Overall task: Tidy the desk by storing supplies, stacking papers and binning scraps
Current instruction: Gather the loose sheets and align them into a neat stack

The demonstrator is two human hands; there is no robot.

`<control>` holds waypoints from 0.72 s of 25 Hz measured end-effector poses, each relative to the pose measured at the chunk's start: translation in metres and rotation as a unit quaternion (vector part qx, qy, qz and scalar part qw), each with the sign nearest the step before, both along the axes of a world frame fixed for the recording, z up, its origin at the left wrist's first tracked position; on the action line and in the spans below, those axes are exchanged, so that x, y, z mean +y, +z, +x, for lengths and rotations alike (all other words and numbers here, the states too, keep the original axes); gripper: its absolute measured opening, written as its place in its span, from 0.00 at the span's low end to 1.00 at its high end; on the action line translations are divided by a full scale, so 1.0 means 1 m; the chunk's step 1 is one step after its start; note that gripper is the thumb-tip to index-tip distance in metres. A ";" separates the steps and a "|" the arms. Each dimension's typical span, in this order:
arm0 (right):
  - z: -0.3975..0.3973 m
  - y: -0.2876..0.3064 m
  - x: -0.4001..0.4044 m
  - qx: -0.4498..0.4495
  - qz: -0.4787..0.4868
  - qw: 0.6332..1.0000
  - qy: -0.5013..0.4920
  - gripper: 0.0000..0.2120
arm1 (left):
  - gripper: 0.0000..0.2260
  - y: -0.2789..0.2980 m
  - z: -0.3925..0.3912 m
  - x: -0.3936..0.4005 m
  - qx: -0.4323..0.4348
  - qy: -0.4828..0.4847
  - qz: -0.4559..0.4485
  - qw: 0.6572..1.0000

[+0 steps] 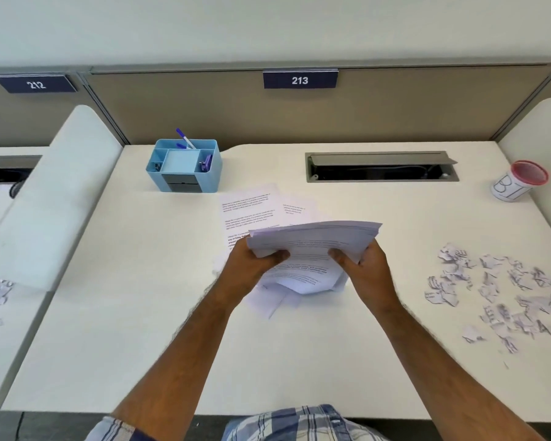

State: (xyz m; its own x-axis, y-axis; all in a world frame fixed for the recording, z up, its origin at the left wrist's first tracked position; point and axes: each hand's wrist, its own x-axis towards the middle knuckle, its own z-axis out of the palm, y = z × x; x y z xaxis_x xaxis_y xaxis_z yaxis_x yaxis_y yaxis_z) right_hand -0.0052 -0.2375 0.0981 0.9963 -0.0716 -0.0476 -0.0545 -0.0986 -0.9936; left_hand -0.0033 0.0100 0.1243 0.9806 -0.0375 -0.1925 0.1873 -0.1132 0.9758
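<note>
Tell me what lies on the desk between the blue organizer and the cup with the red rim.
In the head view, between the blue organizer and the cup sits only the open cable hatch, recessed in the desk; the printed sheets lie nearer the person.

Pale-blue organiser (185,173) — red-rimmed white cup (519,183) — blue-and-white plaid shirt (299,423)

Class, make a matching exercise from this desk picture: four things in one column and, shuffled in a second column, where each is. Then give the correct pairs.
Things
1. bundle of papers
2. torn scraps
3. blue organiser
4. red-rimmed cup

Places
A. far right corner of the desk
B. far left, below the partition
C. in the grip of the left hand and right hand
D. scattered at the right, near side

Pairs: 1-C, 2-D, 3-B, 4-A
</note>
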 end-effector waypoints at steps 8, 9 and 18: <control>0.007 0.014 -0.001 -0.044 -0.015 0.999 -0.023 0.18 | 0.20 0.018 0.007 -0.004 -0.025 0.002 0.008 1.000; 0.007 0.016 -0.001 -0.048 -0.012 0.998 -0.026 0.19 | 0.21 0.018 0.009 -0.003 -0.031 -0.002 0.009 0.999; 0.016 0.012 0.003 -0.061 -0.027 0.998 -0.010 0.18 | 0.12 0.005 0.010 -0.005 -0.007 0.003 0.043 0.999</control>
